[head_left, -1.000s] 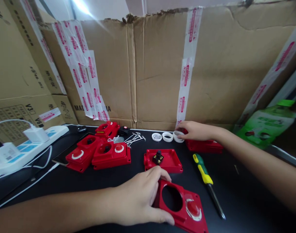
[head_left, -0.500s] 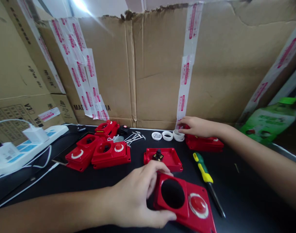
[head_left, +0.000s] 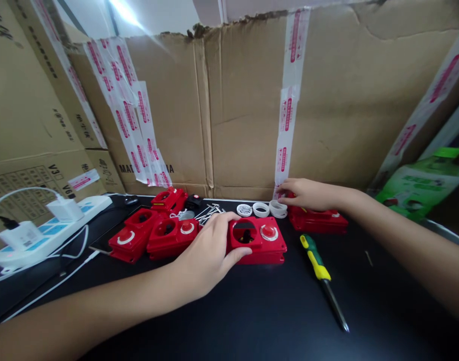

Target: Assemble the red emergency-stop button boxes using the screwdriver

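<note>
My left hand [head_left: 210, 250] is closed around a red plastic cover [head_left: 268, 241] with a large round hole and a red button ringed in white. The cover sits over a red base box [head_left: 265, 257], and a black fitting shows through the hole. At the back right, my right hand [head_left: 306, 194] has its fingers curled down beside the stacked white rings [head_left: 278, 208] and over the left end of another red box [head_left: 319, 221]. What its fingertips grip is hidden. Two more white round pieces lie left of the stack, a ring [head_left: 261, 208] and a cup of small screws [head_left: 244, 210].
A green and yellow screwdriver [head_left: 321, 273] lies at right, near a small screw [head_left: 368, 258]. Several red boxes [head_left: 172, 235] and loose metal pieces [head_left: 208, 213] stand at left. A white power strip [head_left: 52, 230], a green bottle [head_left: 419, 185] and cardboard walls [head_left: 244, 115] border the table.
My left hand has carried the red cover away from me and leftward, from near the front edge onto the red base box. My right hand has stayed by the white rings.
</note>
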Available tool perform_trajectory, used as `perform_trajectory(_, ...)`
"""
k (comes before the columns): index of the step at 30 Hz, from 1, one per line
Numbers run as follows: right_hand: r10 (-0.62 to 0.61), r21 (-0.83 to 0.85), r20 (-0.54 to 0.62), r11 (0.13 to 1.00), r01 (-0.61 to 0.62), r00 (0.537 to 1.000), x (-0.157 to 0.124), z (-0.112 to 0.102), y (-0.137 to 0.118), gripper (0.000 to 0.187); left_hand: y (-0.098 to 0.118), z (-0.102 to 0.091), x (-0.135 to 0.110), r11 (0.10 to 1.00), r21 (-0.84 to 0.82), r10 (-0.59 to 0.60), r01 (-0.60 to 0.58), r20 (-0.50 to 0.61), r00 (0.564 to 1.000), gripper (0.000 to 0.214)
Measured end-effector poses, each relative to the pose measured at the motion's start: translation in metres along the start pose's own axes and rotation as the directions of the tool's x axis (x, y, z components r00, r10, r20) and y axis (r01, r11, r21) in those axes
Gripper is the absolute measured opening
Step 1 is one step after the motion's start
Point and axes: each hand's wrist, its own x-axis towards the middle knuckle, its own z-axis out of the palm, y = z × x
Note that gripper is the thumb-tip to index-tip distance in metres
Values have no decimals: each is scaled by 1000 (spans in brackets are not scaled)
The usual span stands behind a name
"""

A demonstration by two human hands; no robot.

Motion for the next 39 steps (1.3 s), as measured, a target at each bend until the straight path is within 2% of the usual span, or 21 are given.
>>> perform_trajectory(5,-5,48,-42,999,7,999,-5,-9,-16,31,-9,14,2,989,134,54,-67,101,993,60)
perform_trajectory(11,-38,140,-119,989,54,992,-18,-26,-51,34,-13,17,5,989,142,16,-32,111,994,56)
perform_trajectory(14,-106,180,-50,977,113,993,-26,-31,-72,39,-12,18,6,986,162,24,-37,80,997,55)
perform_trajectory(17,-168,207,61,966,152,984,-34,-29,-92,52,-12,19,7,982,183,30,-38,48,998,54)
perform_trajectory(20,-196,219,149,962,161,969,-40,-24,-107,61,-13,19,7,985,163,43,-53,64,997,50)
perform_trajectory(24,-178,195,215,971,136,960,-42,-13,-118,64,-12,18,10,991,110,64,-76,102,993,51)
perform_trajectory(30,-127,156,280,984,85,951,-41,-1,-124,97,-13,20,9,995,32,94,-97,94,991,61)
perform_trajectory(35,-81,87,303,995,57,950,-41,-1,-126,67,-15,23,7,993,-38,114,-111,91,989,67)
perform_trajectory(39,-84,25,269,996,80,960,-40,3,-131,67,-17,25,7,990,-62,129,-124,94,987,77)
